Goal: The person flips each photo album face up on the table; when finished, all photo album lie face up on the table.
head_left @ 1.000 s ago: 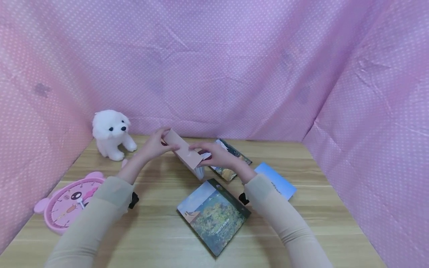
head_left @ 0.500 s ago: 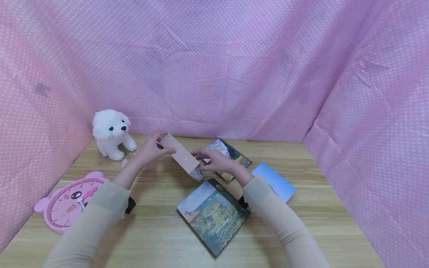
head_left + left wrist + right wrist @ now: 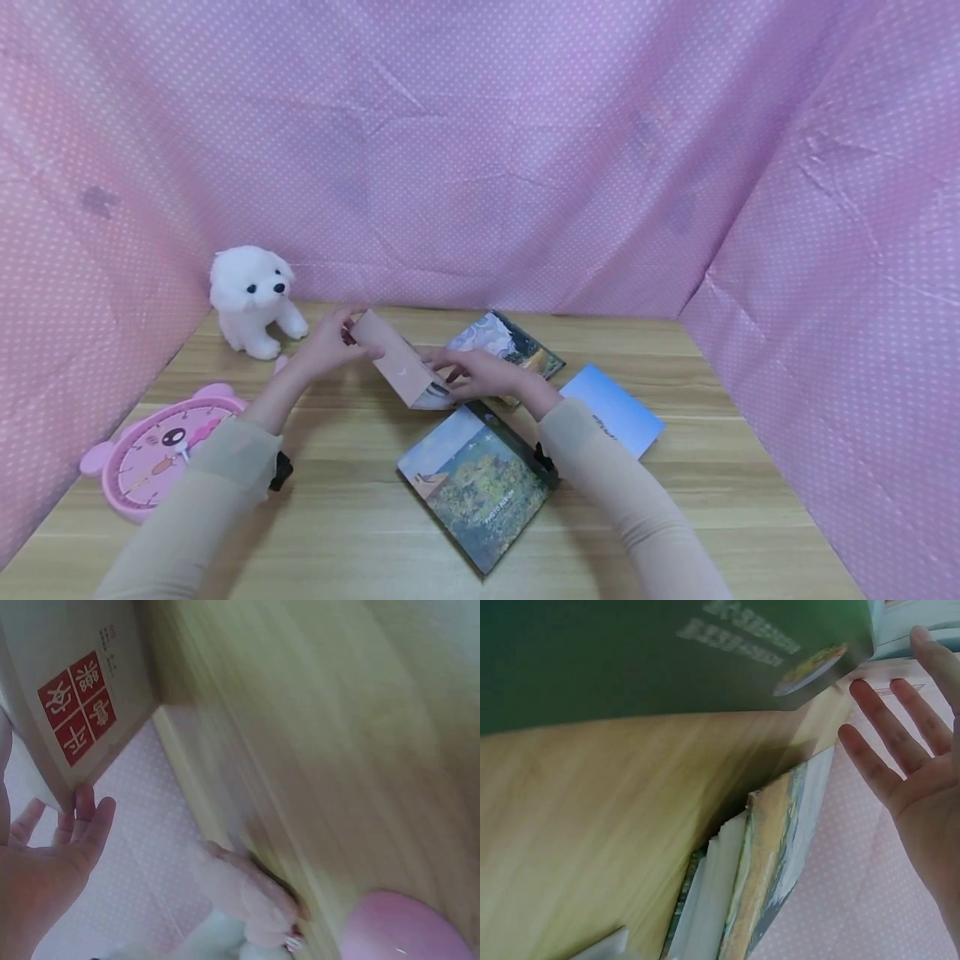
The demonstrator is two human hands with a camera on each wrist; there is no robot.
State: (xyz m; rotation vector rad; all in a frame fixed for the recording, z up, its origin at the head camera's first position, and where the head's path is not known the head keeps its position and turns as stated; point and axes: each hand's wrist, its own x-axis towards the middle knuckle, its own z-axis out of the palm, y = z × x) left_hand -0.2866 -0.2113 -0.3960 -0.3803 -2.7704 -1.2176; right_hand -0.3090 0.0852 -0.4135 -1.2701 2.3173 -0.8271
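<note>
In the head view a thick beige book point(image 3: 393, 362) stands tilted, its pale spine turned up and loose pages showing at the near right end. My left hand point(image 3: 330, 337) grips its far left end between thumb and fingers. Red squares with white characters mark the beige book's cover point(image 3: 79, 709) in the left wrist view. My right hand point(image 3: 480, 372) has its extended fingertips against the near right end. There, in the right wrist view, the fingers point(image 3: 892, 739) look spread and nearly straight; exact contact is hard to tell.
A photo album point(image 3: 480, 492) lies just in front of the beige book. Behind and right are a painting-covered book point(image 3: 517, 342) and a blue booklet point(image 3: 611, 408). On the left are a white plush dog point(image 3: 255, 296) and a pink clock point(image 3: 157, 462). Pink dotted cloth point(image 3: 480, 167) surrounds the wooden table.
The beige book has come down and slightly left and toward the person, with my left hand still gripping it. My right hand has shifted slightly nearer, staying at the near right end.
</note>
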